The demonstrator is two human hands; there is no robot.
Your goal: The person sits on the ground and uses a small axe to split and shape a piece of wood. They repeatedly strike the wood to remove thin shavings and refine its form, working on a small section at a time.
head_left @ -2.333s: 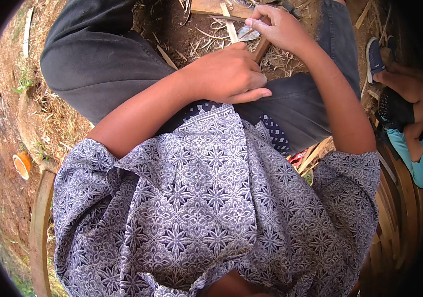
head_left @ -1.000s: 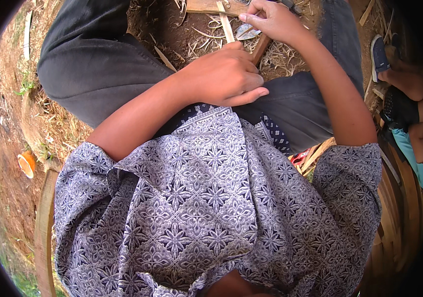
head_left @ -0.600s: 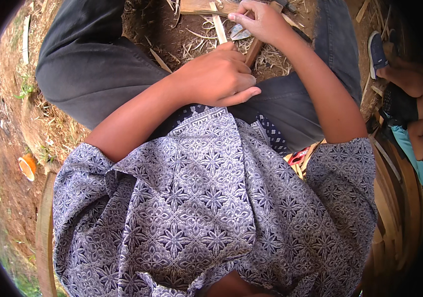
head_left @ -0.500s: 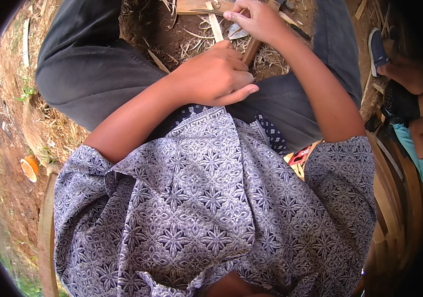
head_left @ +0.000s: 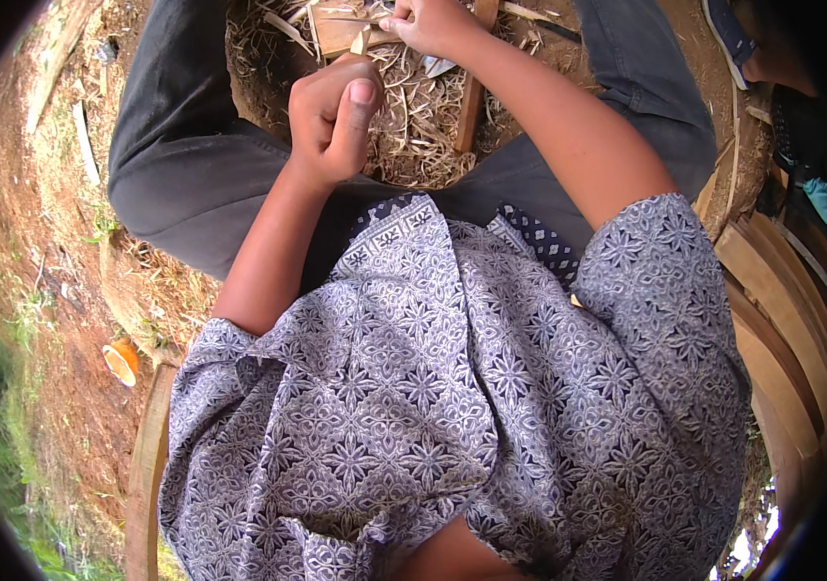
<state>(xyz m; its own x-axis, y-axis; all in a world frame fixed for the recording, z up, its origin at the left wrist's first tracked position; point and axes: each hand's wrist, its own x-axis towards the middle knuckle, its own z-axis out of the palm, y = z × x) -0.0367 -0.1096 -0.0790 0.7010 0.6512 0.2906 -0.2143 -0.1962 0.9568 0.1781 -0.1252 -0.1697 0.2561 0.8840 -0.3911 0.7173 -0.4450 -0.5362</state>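
My left hand point(head_left: 334, 118) is closed in a fist around a narrow strip of pale wood point(head_left: 362, 41), whose tip pokes out above the fingers. At the top of the view my right hand point(head_left: 433, 24) is closed on a knife. Its thin grey blade point(head_left: 347, 19) points left, just above the strip's tip. The knife's handle is hidden in the hand. Behind the blade a flat pale wooden block point(head_left: 334, 37) rests on the ground between my legs. Loose wood shavings point(head_left: 418, 121) lie below it.
A brown wooden bar point(head_left: 471, 102) stands among the shavings, beside a small silvery piece point(head_left: 437, 66). Curved boards point(head_left: 771, 329) are stacked at right, near another person's dark shoe point(head_left: 729, 39). An orange cup-like object point(head_left: 122, 361) and a plank point(head_left: 148, 465) lie at left.
My left hand has turned more upright and moved left and up. My right hand, with the knife, has shifted left. The whole view has shifted somewhat.
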